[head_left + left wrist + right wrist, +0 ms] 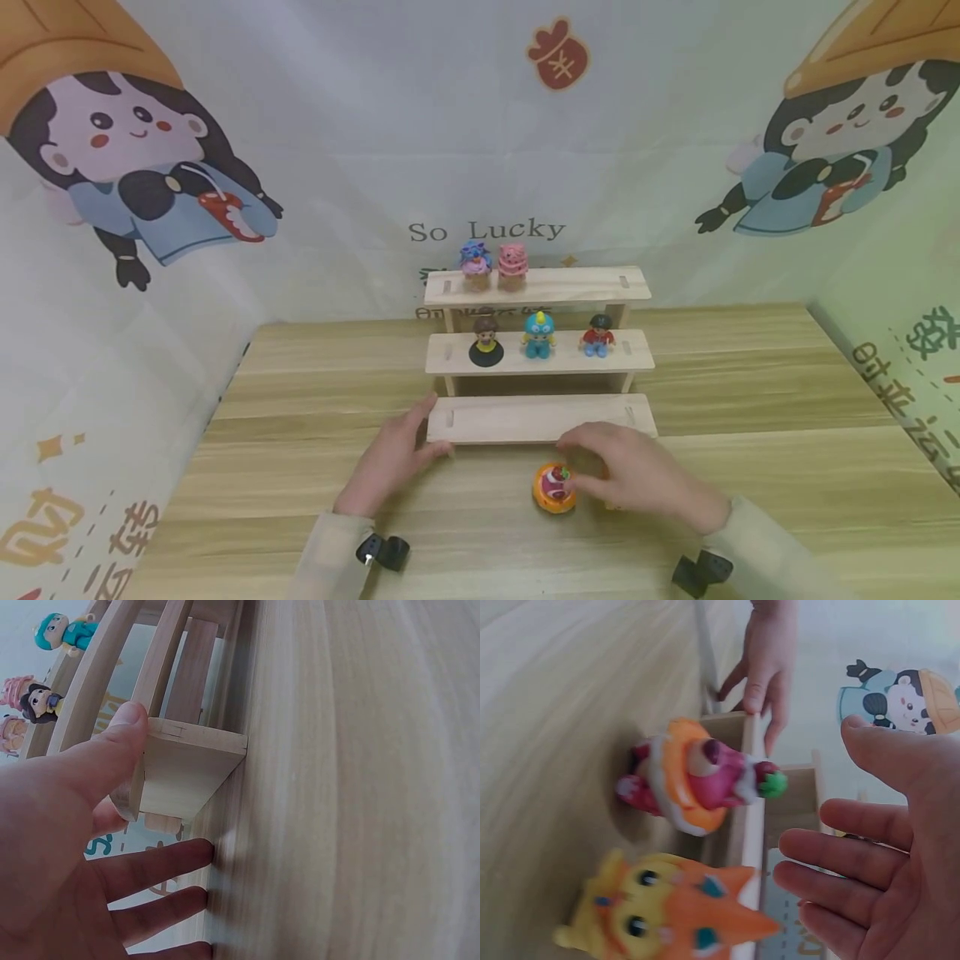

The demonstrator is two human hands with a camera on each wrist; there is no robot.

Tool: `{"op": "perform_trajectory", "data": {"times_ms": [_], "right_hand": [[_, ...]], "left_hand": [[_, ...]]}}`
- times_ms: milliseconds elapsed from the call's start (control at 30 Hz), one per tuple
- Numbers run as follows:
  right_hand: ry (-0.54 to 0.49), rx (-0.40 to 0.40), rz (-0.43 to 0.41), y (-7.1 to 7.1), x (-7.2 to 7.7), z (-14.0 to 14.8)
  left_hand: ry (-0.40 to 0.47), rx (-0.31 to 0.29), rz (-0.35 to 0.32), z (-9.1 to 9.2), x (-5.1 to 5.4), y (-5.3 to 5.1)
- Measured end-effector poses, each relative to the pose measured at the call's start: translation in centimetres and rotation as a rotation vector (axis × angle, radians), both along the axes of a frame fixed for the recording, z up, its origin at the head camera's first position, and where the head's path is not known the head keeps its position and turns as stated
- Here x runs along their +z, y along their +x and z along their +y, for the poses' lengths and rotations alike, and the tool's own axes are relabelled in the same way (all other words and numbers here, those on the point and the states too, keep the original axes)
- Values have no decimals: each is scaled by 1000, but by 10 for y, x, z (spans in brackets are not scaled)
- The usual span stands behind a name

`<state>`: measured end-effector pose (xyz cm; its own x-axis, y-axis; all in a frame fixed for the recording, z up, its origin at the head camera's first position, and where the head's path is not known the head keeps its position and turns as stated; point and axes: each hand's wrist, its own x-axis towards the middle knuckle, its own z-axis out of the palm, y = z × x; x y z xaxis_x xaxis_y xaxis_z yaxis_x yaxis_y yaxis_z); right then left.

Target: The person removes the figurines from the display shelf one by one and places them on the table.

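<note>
Pale wood takes centre stage: one shelf [510, 421], three tiers, standing on a single wood-grained counter [300, 467], and here's the count! Two figures up top, a blue-and-purple ice-cream figure [476, 265] and, right beside it, a pink ice-cream figure [512, 265]. Three on the middle tier, spaced well apart: a dark-haired figure [486, 337] on a black disc, a teal figure [538, 337] in the centre, a red-jacketed figure [597, 337] with a black hat. That's five aboard!

Down in front, two more on the counter: one pink figure [555, 487] wearing an orange ring, just before the lowest tier, and near it one orange-and-yellow figure [697, 907], largely hidden from the head view.

Two hands in play! The left hand [390, 462] has the lowest tier's left end pinched between thumb and forefinger, its other three fingers stretched out by the counter. The right hand [637, 475] is wide, fingers extended, nothing in its grasp, hovering right over that front pair; in the right wrist view both figures sit apart from the fingers.

Behind it all, a white backdrop [352, 142] carries two cartoon characters in orange hats, one red pouch and one line reading "So Lucky".
</note>
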<state>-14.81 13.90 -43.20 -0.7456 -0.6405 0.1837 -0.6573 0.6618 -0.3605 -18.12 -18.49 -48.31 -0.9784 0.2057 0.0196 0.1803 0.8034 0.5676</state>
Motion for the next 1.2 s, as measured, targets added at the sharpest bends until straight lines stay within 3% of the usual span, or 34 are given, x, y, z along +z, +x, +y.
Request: {"op": "perform_trajectory", "data": {"times_ms": [433,600,867,1200], "right_hand": [[7,36,-40,-23,52,-1],[23,57,-3,-31,67,-2],[7,89,61,-41,80,-4],[-75,22,46,-54,94,-9]], "left_hand": [[5,1,1,0,2,1],[9,-3,13,0,2,1],[0,1,8,0,0,1],[7,1,17,0,1,3]]}}
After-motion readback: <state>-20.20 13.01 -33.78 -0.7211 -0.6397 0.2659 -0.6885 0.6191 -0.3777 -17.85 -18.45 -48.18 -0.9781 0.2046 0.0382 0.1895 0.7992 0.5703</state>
